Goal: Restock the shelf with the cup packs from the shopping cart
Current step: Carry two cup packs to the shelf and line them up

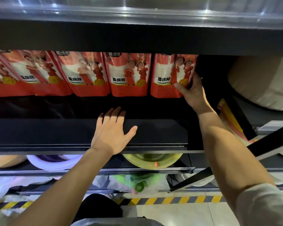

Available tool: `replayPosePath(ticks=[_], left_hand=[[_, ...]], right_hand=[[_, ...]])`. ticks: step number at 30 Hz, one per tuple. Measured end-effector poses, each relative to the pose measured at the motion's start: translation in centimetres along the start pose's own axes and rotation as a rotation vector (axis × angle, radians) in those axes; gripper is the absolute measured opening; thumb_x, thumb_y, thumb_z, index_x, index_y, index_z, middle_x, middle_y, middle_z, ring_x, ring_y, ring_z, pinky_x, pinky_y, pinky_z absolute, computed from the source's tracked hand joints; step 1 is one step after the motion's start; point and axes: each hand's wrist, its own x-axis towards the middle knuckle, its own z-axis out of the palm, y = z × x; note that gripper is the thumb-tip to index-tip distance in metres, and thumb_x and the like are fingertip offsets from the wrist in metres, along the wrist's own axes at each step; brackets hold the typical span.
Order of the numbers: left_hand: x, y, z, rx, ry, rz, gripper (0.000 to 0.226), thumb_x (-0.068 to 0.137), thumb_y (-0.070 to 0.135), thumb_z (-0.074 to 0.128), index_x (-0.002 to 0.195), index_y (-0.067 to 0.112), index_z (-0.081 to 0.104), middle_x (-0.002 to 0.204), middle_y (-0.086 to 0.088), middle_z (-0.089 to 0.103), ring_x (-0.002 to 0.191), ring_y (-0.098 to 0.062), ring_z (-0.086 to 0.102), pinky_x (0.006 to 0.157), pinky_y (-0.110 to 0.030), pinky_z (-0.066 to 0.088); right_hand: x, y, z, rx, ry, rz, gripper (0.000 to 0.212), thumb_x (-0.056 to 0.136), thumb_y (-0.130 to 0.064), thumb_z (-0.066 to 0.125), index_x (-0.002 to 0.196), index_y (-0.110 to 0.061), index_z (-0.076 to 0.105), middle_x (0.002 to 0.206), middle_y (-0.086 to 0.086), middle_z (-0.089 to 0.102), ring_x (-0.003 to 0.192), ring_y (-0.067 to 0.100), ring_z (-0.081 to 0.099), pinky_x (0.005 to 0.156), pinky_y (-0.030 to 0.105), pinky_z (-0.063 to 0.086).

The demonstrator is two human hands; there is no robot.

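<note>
Several red cup packs stand in a row at the back of the black shelf (55, 132). The rightmost cup pack (165, 75) stands upright at the end of the row, and my right hand (192, 93) grips its lower right corner, thumb on the front, fingers round the side. Beside it to the left stands another cup pack (129, 74). My left hand (113, 131) lies flat on the shelf's front part, fingers spread, holding nothing. The shopping cart is not in view.
A black shelf board (137, 38) hangs low over the packs. White rolls (265, 82) fill the bay to the right. Below are a yellow basin (152, 160), a white basin (52, 162) and bagged goods. A black diagonal bar (235, 162) crosses at the right.
</note>
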Motion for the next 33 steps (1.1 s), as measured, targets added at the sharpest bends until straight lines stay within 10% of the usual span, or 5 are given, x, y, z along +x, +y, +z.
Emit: replayPosePath(ticks=[12, 22, 33], left_hand=[[-2.5, -0.5, -4.2, -0.041, -0.142, -0.013, 0.067, 0.105, 0.058, 0.046, 0.161, 0.019, 0.042, 0.165, -0.004, 0.044, 0.150, -0.028, 0.040, 0.125, -0.044, 0.029], [-20.7, -3.6, -7.2, 0.030, -0.105, -0.255, 0.053, 0.086, 0.048, 0.062, 0.115, 0.007, 0.078, 0.102, -0.016, 0.079, 0.093, -0.042, 0.074, 0.085, -0.056, 0.060], [-41.9, -11.1, -8.2, -0.004, -0.032, -0.510, 0.064, 0.086, 0.054, 0.045, 0.117, 0.008, 0.077, 0.111, -0.013, 0.078, 0.100, -0.041, 0.072, 0.087, -0.055, 0.056]], right_hand=[[-9.3, -4.6, -1.6, -0.486, 0.026, 0.328, 0.067, 0.099, -0.048, 0.064, 0.149, -0.008, 0.048, 0.143, 0.018, 0.058, 0.133, 0.038, 0.054, 0.108, 0.040, 0.045], [-29.2, -10.9, -4.6, -1.039, -0.463, 0.189, 0.071, 0.101, -0.063, 0.045, 0.152, -0.013, 0.045, 0.144, 0.010, 0.059, 0.129, 0.035, 0.054, 0.103, 0.044, 0.046], [-40.1, -17.1, 1.4, -1.130, -0.664, -0.107, 0.073, 0.100, -0.068, 0.034, 0.155, -0.021, 0.041, 0.150, 0.000, 0.053, 0.136, 0.026, 0.050, 0.113, 0.040, 0.042]])
